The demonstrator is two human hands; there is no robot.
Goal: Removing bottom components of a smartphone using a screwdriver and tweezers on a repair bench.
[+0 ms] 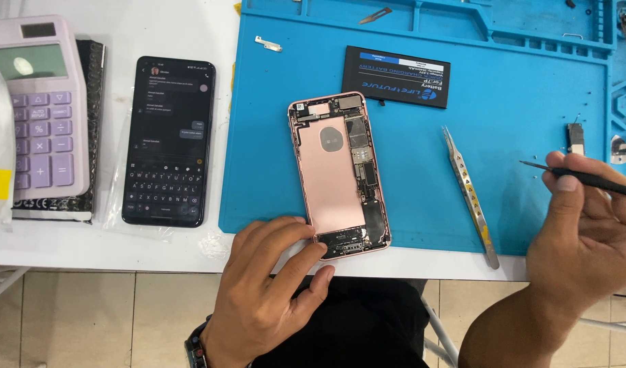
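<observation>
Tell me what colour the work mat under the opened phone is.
Bright blue work mat, seen best in the head view.

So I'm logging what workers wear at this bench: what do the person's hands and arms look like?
Both hands are bare, with no gloves or rings visible. The left hand has a dark watch or band at the wrist. The right hand and forearm show no sleeve.

**Bystanders on the bench**

Left of the left hand, a black smartphone (168,141) lies screen-up and lit on the white tabletop (156,31), with a lilac calculator (35,109) further left atop a black booklet (88,129). Between the two hands, metal tweezers (470,195) lie on the blue work mat (517,88). Beyond them rests a black battery (397,76), and a small metal bracket (267,44) lies near the mat's far left corner.
</observation>
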